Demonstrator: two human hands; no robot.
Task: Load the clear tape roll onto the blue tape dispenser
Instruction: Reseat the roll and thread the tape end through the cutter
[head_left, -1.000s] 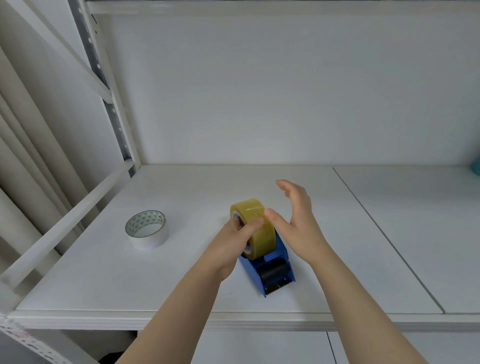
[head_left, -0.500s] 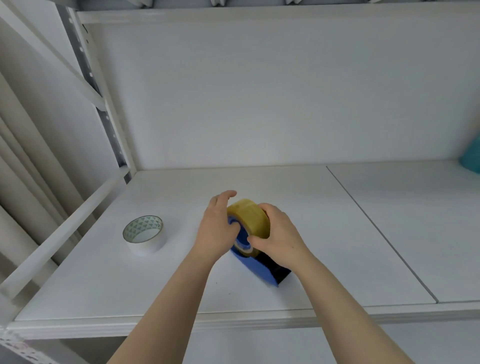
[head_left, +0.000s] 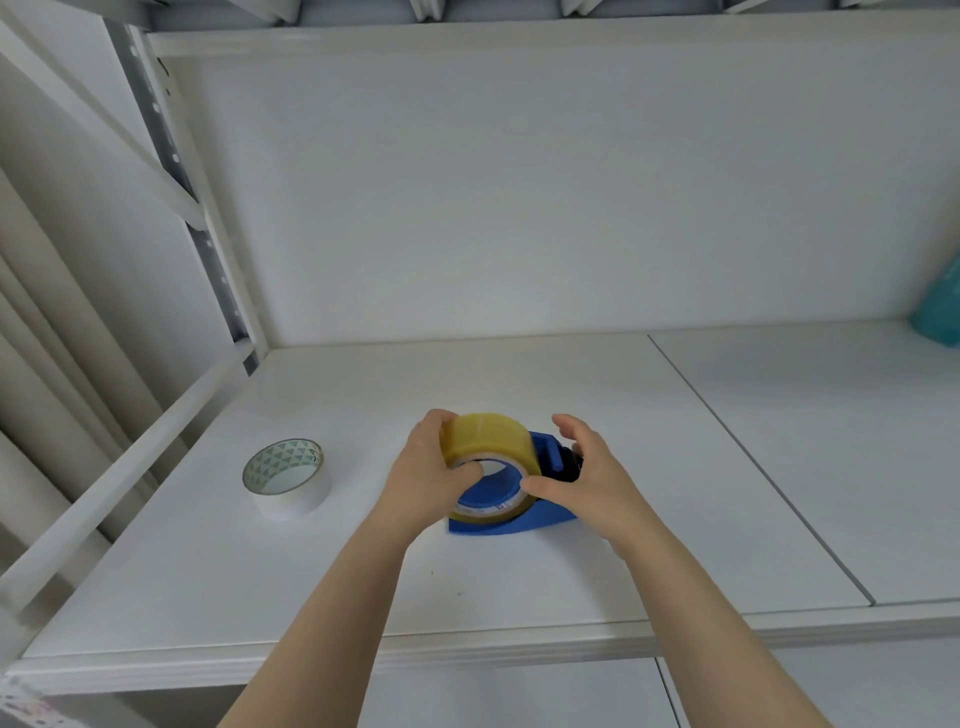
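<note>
The clear, yellowish tape roll stands on edge on the blue tape dispenser, around the dispenser's blue hub, in the middle of the white shelf. My left hand grips the roll from the left, with the thumb in the core opening. My right hand is on the right side: its thumb touches the roll's lower right edge and its fingers curl over the dispenser's black front part. The dispenser's cutter end is hidden behind my right hand.
A second roll with a white side and a green triangle pattern inside lies flat to the left. A teal object sits at the far right edge. The white shelf board ends close to me; a seam runs diagonally on the right.
The dispenser has been turned so that its front now points right instead of towards me. The roll's open side now faces me, and my right hand has shifted from the roll to the dispenser's front.
</note>
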